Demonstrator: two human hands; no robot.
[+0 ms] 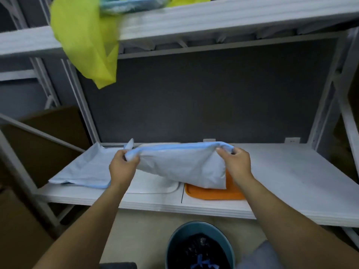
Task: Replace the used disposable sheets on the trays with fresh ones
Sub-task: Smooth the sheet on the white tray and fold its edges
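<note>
A folded pale blue disposable sheet (182, 164) hangs above the shelf, held by both hands. My left hand (122, 167) grips its left top corner and my right hand (236, 162) pinches its right top corner. Under it lie a white tray (155, 188) in the middle and an orange tray (211, 194) to the right, both partly hidden by the sheet. Another pale blue sheet (83, 167) covers the left part of the shelf, with whatever is under it hidden.
The white shelf (291, 181) runs wide to the right. A blue bin (174, 241) with a black liner stands on the floor below. A yellow-green bag (87, 41) hangs from the upper shelf (233, 16). Brown cardboard (38, 152) stands at the left.
</note>
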